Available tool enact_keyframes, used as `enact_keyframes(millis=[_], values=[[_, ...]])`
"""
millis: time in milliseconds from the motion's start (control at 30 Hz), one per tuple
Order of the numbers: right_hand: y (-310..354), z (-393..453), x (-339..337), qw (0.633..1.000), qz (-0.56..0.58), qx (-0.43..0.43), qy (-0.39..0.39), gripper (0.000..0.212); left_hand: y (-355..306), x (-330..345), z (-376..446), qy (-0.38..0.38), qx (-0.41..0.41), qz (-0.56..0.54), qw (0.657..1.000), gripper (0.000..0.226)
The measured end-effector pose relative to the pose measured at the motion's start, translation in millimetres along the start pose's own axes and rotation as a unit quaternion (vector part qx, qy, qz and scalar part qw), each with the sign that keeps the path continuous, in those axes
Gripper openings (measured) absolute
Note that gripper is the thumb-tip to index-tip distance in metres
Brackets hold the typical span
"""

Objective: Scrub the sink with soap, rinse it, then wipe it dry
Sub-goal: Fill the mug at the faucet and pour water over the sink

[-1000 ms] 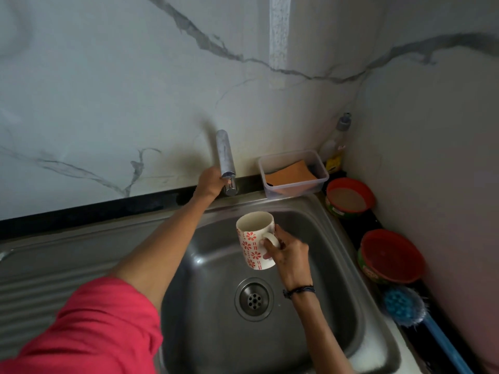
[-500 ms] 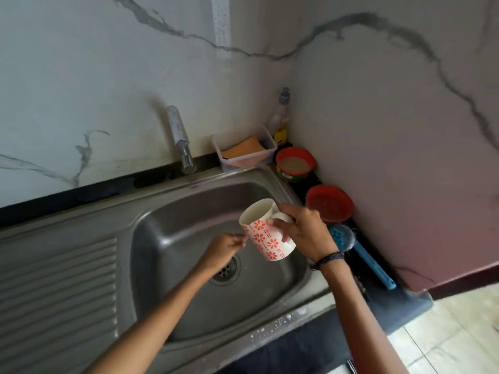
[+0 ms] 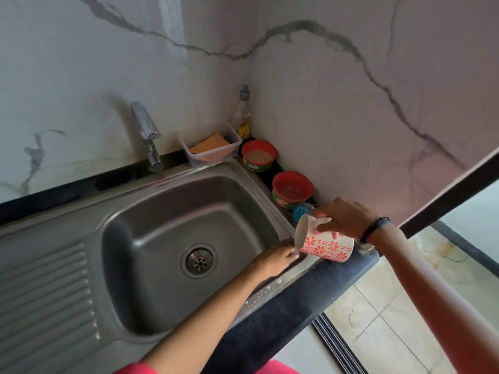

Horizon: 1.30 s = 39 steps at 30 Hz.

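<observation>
mug shifted to sink right rim | right hand grips it

Steel sink, wet basin, soap flecks along front rim.

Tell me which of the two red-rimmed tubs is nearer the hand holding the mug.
The front red-rimmed tub, just behind the right hand that grips the mug. The other tub stands farther back, beside the clear sponge box.

Bare forearms. A dark band circles the right wrist; a thin ring shows on the left hand. Pink-red sleeve at the bottom edge.
</observation>
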State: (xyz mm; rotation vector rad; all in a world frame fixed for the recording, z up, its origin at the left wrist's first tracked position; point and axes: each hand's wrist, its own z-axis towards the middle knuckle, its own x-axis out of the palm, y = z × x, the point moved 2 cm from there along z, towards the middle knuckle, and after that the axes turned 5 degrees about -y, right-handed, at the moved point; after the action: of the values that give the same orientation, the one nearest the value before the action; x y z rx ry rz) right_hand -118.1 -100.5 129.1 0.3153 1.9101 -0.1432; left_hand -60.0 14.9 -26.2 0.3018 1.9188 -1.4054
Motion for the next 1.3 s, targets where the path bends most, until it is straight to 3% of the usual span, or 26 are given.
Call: enact_keyframes(millis=[233, 367, 533, 667, 867, 1000, 1200, 1300], values=[[3, -17, 9, 0.998, -0.062, -0.002, 0.02, 0.039, 11, 12, -8, 0.082, 0.035, 0.115, 0.989, 0.046], [10, -23, 18, 0.997, -0.068, -0.014, 0.014, 0.035, 13, 6, -21, 0.098, 0.015, 0.115, 0.988, 0.033], [10, -33, 23, 1.0, 0.021, -0.009, -0.009, 0.027, 3, -3, -41, 0.039, 0.0, 0.102, 0.994, 0.032], [17, -40, 22, 1.0, 0.019, -0.006, -0.015, 0.029, 1, 7, -64, 0.052, 0.042, 0.102, 0.992, 0.037], [51, -55, 18, 0.996, -0.084, -0.024, 0.019, 0.037, 14, 13, -93, 0.032, 0.079, 0.254, 0.963, 0.05], [74, -60, 22, 0.989, -0.14, -0.048, 0.018, 0.042, 22, 7, -112, 0.011, 0.073, 0.282, 0.956, 0.048], [82, -68, 29, 0.997, -0.053, -0.049, -0.008, 0.032, 19, 3, -148, -0.079, 0.073, 0.277, 0.955, 0.044], [82, -70, 30, 0.998, -0.04, -0.051, -0.005, 0.032, 19, 18, -156, -0.113, 0.124, 0.258, 0.952, 0.042]])
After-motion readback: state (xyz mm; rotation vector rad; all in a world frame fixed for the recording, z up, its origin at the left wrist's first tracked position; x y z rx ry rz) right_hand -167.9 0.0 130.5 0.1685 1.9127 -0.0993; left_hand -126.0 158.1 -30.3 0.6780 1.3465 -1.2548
